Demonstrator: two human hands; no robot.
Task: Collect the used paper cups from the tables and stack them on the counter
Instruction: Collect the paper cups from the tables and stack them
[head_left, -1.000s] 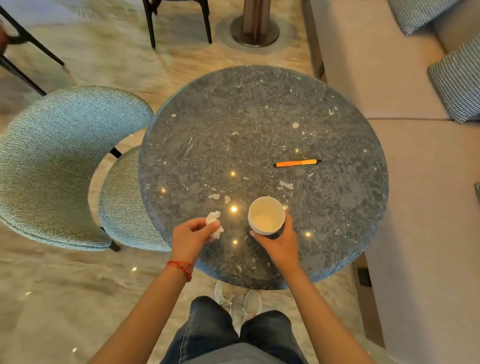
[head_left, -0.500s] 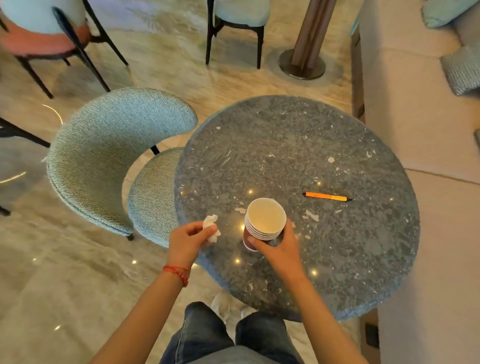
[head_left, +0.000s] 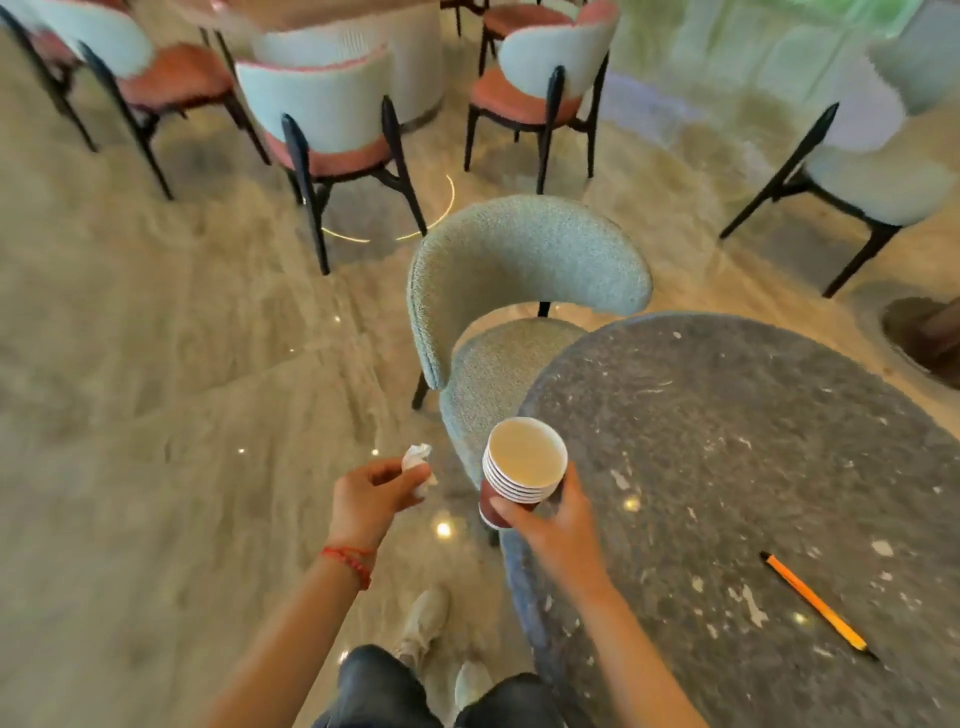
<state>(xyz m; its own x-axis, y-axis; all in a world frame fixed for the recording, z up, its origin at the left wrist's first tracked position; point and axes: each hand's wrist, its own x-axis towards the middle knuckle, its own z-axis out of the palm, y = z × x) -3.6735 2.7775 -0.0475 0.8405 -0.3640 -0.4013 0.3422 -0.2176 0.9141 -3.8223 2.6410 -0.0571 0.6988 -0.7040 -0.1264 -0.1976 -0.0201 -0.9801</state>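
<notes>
Two hands in frame, both occupied. Far left and top: several chairs (head_left: 332, 119) with pale backs and pink seats are standing on the marble floor (head_left: 156, 415), blurred. Left hand (head_left: 376, 493) is hanging over the floor, well off the counter's edge; its fingers (head_left: 415, 475) are pinching a crumpled white tissue (head_left: 418, 460). Red cord bracelet (head_left: 348, 561) is sitting on that wrist. Below, dark jeans and pale shoes (head_left: 423, 623) are showing on the floor.

Centre: a teal upholstered chair (head_left: 519, 260) is sitting pushed up to the round counter (head_left: 753, 467), seat partly under the rim. Right hand (head_left: 550, 530) is gripping a stack of paper cups (head_left: 522, 470) from the side and below, fingers wrapped around the dark red wall of the lowest cup. Stack is nested, tilted toward the camera, white rims layered, top cup looking empty. It's being held in the air just at the counter's left edge, over the chair seat, not resting on anything.

Right: counter top is dark speckled stone. An orange pen (head_left: 815, 605) is lying on it near the lower right, well apart from the cups. Further right, another pale chair (head_left: 878, 171) is standing on the floor beyond the counter.
</notes>
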